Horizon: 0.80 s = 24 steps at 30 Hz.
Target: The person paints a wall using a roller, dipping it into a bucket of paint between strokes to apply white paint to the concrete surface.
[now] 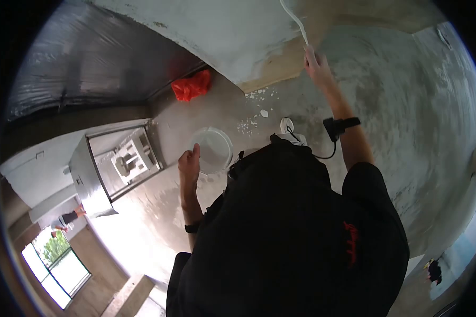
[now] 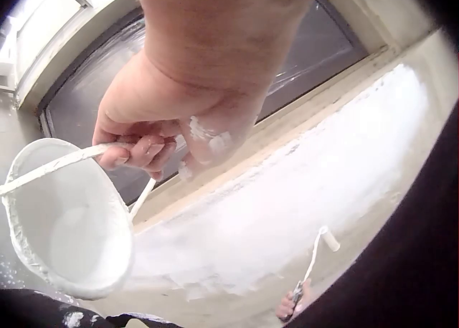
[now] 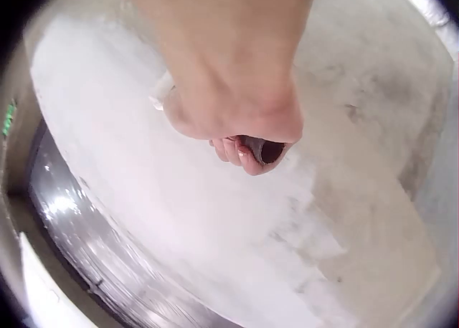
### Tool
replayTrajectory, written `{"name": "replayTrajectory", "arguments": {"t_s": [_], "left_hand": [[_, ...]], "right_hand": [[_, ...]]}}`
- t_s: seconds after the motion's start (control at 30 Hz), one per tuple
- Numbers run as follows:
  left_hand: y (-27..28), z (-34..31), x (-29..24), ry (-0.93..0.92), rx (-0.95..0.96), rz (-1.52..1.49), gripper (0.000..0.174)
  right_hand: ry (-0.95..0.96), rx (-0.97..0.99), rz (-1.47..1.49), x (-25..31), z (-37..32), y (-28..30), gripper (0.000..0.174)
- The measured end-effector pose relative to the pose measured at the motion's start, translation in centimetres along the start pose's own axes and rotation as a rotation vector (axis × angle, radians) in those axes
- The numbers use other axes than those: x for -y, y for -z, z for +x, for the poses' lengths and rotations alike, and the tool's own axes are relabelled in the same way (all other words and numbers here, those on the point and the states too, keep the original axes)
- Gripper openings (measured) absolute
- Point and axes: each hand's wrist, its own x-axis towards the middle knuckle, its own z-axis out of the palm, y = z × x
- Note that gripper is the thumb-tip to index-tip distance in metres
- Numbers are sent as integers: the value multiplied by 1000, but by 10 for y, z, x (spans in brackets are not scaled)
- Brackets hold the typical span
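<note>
My left hand (image 1: 189, 165) grips the white bail handle (image 2: 57, 168) of a white paint bucket (image 2: 72, 220), which hangs below the hand. Whitish paint marks the palm. Out to the upper right, my right hand (image 1: 318, 70) holds a paint roller by its handle (image 3: 270, 151), whose hollow end shows below the fist. The roller's pale bent rod (image 1: 297, 20) reaches up over the wall. In the left wrist view the small white roller sleeve (image 2: 330, 239) lies against the wall, near a broad area of fresh white paint (image 2: 244, 227).
A red plastic bag (image 1: 191, 85) lies on the floor by the wall's foot. White flakes (image 1: 264, 113) are scattered nearby. Plastic film (image 1: 90, 53) covers a dark panel at upper left. Beyond an open doorway (image 1: 124, 158), another person (image 1: 64, 221) stands near a window.
</note>
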Motion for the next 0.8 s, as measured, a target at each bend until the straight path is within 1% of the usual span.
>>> {"name": "replayTrajectory", "arguments": {"t_s": [0.07,0.13,0.17,0.23,0.3,0.33,0.37,0.43,0.47,0.53,0.57,0.63,0.67,0.7,0.77,0.8], "left_hand": [[-1,1,-2,17,-12,14,50],[-2,-1,-4,12,-24,23,50],[0,-1,-3,18,-22,30,50],[-1,2,-3,23,-35,62,49],[1,5,-1,40,-41,71,49],[1,5,0,58,-53,78,49],[2,6,2,57,-52,76,49],[4,5,3,69,-32,60,50],[4,4,3,74,-33,59,50],[4,4,2,75,-29,52,50],[4,4,1,79,-30,52,50],[4,4,-1,48,-23,45,50],[5,5,-2,50,-22,51,50],[6,5,-3,55,-24,60,50],[5,5,-6,61,-18,71,51],[5,7,-7,56,-24,74,51]], "right_hand": [[-16,22,-50,-40,-11,10,63],[-262,-4,-101,-89,-24,18,54],[-271,-3,-98,-100,-32,16,54],[-338,-67,-218,-119,-42,16,59],[-352,-73,-256,-139,-45,21,60],[-360,-74,-290,-136,-43,20,60],[-359,-75,-292,-131,-44,21,60],[-476,-69,-180,-114,-46,21,64],[-478,-65,-181,-101,-44,21,64],[-326,-92,-70,-75,-38,22,61],[-141,-80,-167,-67,-29,25,59],[-75,-54,-261,-41,-12,39,52],[-194,-41,-262,-6,-3,47,47],[-66,15,-299,30,3,49,46],[54,79,-296,85,16,49,43],[47,80,-280,102,20,45,43]]}}
